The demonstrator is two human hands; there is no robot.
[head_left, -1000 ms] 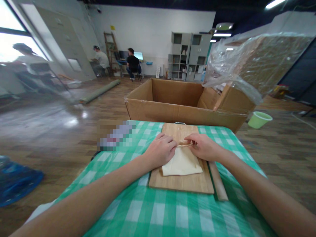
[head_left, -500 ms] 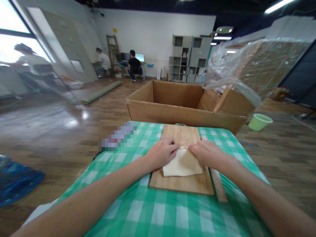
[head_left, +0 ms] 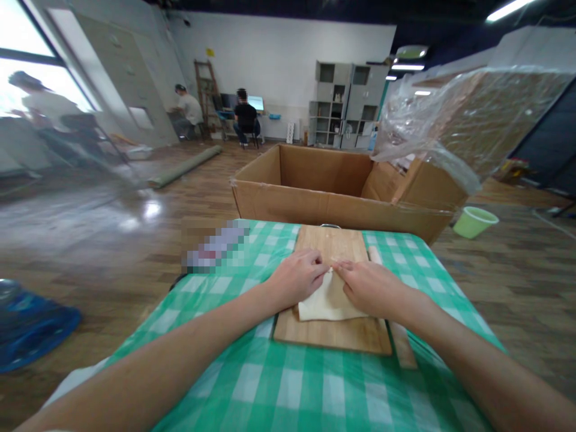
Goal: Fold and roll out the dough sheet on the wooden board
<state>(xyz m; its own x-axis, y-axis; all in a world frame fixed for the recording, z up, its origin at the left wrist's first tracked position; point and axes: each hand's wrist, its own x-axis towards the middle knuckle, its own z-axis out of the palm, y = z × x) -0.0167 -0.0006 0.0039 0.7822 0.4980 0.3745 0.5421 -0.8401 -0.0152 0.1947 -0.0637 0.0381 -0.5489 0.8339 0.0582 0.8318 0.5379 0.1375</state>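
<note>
A pale sheet of dough (head_left: 327, 302) lies on a wooden cutting board (head_left: 332, 333) on the green checked tablecloth (head_left: 279, 384). My left hand (head_left: 297, 277) pinches the dough's far left corner, its fingers curled. My right hand (head_left: 371, 288) rests on the dough's right side, with its fingertips pinched on the far edge and almost touching the left hand's. A wooden rolling pin (head_left: 400, 342) lies along the board's right side, partly under my right forearm.
A large open cardboard box (head_left: 333, 192) stands right behind the table. Plastic-wrapped cardboard (head_left: 468, 114) leans over its right side. A green bowl (head_left: 474, 220) sits on the floor at right, a blue bag (head_left: 31, 324) at left. People are far back.
My hands have drawn together: the right hand moved left across the dough toward the left hand, covering more of the sheet. The far edge of the dough has been gathered inward.
</note>
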